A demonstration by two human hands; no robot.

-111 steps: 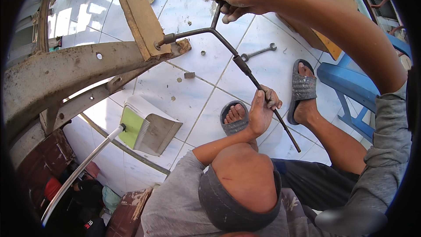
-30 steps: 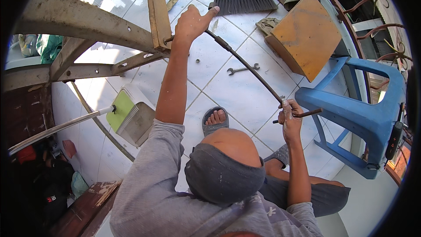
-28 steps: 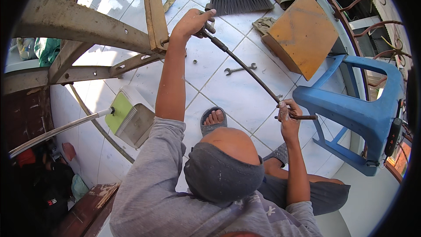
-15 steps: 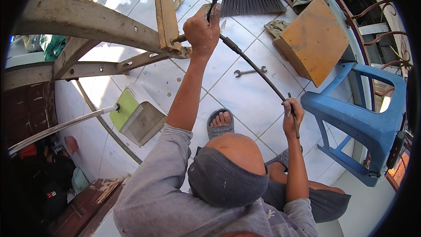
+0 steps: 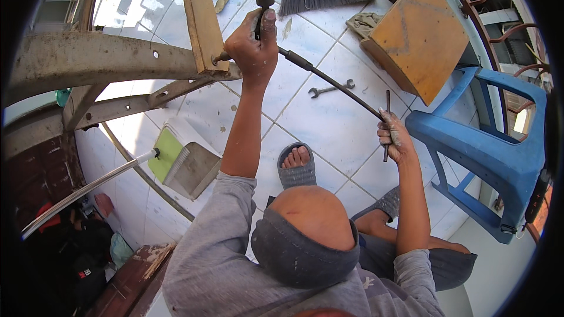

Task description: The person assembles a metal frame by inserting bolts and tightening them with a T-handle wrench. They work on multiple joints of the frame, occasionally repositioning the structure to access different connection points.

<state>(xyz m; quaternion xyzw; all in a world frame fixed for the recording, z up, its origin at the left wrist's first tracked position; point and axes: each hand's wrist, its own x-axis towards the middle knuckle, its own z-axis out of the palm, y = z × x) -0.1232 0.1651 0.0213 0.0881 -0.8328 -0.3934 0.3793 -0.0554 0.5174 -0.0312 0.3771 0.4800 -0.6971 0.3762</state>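
The left hand [image 5: 254,47] and the right hand [image 5: 392,138] are both clenched on the cross wrench [image 5: 329,79]; its socket, probably on a bolt, could slip off if pushed crooked.

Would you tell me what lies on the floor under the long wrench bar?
Under the long wrench bar, an open-ended spanner lies on the white tiles; the right hand hides the bar's lower end.

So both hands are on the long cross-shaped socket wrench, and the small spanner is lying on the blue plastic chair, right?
Not quite. The head view shows the small spanner lying on the white tiled floor, apart from the blue plastic chair. The left hand and right hand do grip the cross-shaped socket wrench.
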